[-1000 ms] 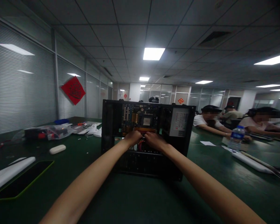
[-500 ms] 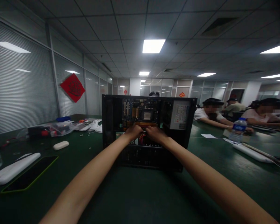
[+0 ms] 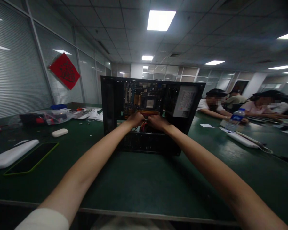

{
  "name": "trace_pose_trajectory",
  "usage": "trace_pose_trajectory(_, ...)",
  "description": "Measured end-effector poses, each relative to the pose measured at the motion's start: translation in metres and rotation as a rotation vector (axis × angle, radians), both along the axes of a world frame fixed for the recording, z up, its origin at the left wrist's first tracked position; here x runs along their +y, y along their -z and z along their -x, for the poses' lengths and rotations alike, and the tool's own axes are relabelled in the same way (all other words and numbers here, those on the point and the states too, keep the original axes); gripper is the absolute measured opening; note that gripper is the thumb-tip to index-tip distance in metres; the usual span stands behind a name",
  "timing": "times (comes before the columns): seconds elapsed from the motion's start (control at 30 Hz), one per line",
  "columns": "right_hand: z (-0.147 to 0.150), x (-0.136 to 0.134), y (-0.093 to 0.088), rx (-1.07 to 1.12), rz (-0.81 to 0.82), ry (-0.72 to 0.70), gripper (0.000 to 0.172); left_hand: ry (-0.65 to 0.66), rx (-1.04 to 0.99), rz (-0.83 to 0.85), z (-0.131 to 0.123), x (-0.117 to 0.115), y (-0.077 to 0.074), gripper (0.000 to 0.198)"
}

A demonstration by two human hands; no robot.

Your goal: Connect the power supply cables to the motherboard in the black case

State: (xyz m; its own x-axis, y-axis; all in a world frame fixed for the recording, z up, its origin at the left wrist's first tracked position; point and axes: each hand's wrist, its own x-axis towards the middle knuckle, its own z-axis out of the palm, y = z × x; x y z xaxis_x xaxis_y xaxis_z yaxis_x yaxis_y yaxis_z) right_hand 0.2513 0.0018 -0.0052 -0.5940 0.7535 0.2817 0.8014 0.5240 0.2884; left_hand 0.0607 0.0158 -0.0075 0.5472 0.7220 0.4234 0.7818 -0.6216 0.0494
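Note:
An open black computer case (image 3: 105, 105) stands on the green table, its inside facing me. A motherboard (image 3: 150, 103) with a square silver patch is fixed in it, and a grey power supply (image 3: 184, 101) sits at the upper right. Just below the motherboard, my left hand (image 3: 136, 119) is closed at the left. My right hand (image 3: 158, 123) is closed close beside it. Coloured cables (image 3: 143, 127) show between and under the hands. What the fingers grip is hidden and too small to name.
At the left lie a phone with a green edge (image 3: 32, 159), a white power bank (image 3: 14, 154), a small white case (image 3: 60, 133) and a plastic bag of parts (image 3: 43, 117). A water bottle (image 3: 235, 119) stands at the right, near people seated along the table (image 3: 134, 185).
The view has tipped down, so the case sits higher and the table's near edge shows. Both hands stay closed at about the same place on the case.

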Motion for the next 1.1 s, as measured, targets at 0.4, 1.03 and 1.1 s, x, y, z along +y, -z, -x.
trace_pose_trajectory(0.4, -0.002, 0.007, 0.003, 0.112, 0.007, -0.007, 0.03, -0.024, 0.082, 0.0, -0.002, -0.006, -0.004, 0.025)
trace_pose_trajectory(1.03, -0.006, 0.023, 0.011, 0.221, -0.011, -0.047, 0.027, -0.056, -0.059, 0.034, 0.001, 0.009, 0.002, 0.024)
trace_pose_trajectory(1.1, -0.006, 0.023, 0.012, 0.239, -0.002, -0.039, 0.026, -0.062, -0.065, 0.038, 0.001, 0.009, 0.002, 0.023)
